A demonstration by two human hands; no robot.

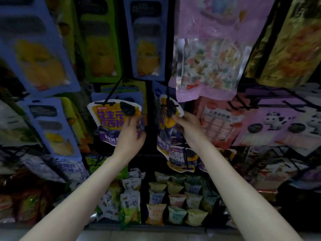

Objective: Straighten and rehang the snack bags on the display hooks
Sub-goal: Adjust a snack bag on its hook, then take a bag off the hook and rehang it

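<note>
Two yellow-and-purple prune snack bags hang side by side on black display hooks. The left bag hangs flat on its hook. My left hand pinches that bag's right edge, thumb and fingers curled round it. The right bag is turned edge-on and tilted on its hook. My right hand pinches the right bag's upper edge just below the hook. A further bag of the same kind hangs lower down.
Blue and green mango bags hang above, a pink candy bag at upper right and pink gummy packs to the right. Small snack packets fill the shelf below. Black wire hooks jut out on the right.
</note>
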